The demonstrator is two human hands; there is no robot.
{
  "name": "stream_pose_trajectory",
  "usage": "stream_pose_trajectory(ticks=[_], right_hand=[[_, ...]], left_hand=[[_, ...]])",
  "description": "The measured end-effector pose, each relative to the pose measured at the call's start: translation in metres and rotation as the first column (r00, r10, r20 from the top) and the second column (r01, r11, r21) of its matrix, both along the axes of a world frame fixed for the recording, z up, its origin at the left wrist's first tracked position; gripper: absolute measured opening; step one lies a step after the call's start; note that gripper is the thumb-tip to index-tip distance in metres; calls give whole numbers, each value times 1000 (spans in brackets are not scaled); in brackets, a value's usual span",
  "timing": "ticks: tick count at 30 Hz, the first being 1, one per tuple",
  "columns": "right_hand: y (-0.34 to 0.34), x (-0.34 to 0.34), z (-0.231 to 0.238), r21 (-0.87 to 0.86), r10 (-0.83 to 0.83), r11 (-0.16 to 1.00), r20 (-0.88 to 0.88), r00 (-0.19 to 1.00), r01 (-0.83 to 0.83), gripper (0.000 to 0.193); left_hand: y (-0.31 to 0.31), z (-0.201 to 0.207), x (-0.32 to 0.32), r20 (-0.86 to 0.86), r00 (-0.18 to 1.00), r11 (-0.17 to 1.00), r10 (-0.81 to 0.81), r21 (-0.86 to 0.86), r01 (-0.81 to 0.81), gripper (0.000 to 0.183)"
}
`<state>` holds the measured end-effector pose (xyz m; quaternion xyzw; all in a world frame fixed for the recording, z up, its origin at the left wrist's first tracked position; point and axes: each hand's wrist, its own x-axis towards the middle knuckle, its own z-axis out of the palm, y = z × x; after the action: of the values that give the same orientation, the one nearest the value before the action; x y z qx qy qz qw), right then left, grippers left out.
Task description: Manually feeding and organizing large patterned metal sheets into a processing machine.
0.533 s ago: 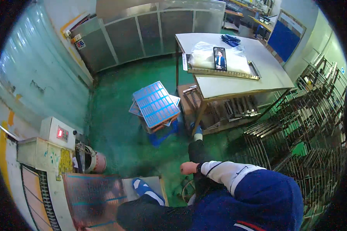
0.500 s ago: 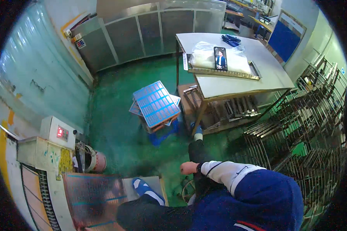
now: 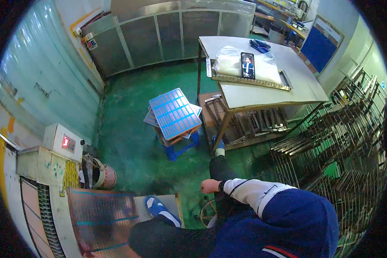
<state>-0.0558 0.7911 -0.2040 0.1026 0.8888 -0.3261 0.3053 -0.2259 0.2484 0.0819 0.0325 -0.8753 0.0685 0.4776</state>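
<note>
My right hand point(image 3: 210, 186) rests over my right thigh, its fingers curled into a loose fist with nothing visible in it. A dark band circles the wrist below the white sleeve. My left hand is out of sight. Nearest ahead of me, flat perforated panels point(image 3: 175, 112) in blue and pale grey lie stacked askew on a blue stool point(image 3: 172, 151). Beyond them, on a white table point(image 3: 245, 98), a phone point(image 3: 247, 66) with a lit screen leans against a clear plastic bag point(image 3: 266, 70) of pale material, beside a metal rack strip.
A metal rack point(image 3: 331, 146) of many rods fills the right side. A control box point(image 3: 64, 142) with a red display stands left, beside a bucket point(image 3: 109, 177). Metal frames point(image 3: 262, 120) lie on the table's lower shelf. My slippered left foot point(image 3: 155, 207) rests on a pale board.
The view has shifted slightly, so the room sits a little differently in the picture. My right hand stays closed over my thigh, and the panels and phone stay where they were.
</note>
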Motion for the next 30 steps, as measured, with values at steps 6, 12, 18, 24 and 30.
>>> stream_pose_trajectory(ticks=[6, 12, 18, 24, 30], right_hand=[[6, -1, 0, -15, 2, 1000, -125, 992, -4, 24], [-8, -10, 43, 44, -68, 997, 90, 994, 64, 30], [9, -2, 1, -136, 31, 989, -206, 978, -60, 28], [8, -1, -24, -74, 55, 994, -286, 957, -79, 24], [8, 3, -24, -24, 22, 999, -250, 968, -29, 27]], left_hand=[[-13, -30, -15, 111, 984, 989, 138, 42, -143, 28], [-5, 10, 5, 189, 965, 925, -182, 367, 103, 18], [-10, 4, 6, 83, 994, 975, 73, 203, -88, 17], [18, 10, 35, 138, 987, 967, 85, 227, -115, 21], [37, 9, 44, 24, 996, 978, 89, 188, -92, 24]])
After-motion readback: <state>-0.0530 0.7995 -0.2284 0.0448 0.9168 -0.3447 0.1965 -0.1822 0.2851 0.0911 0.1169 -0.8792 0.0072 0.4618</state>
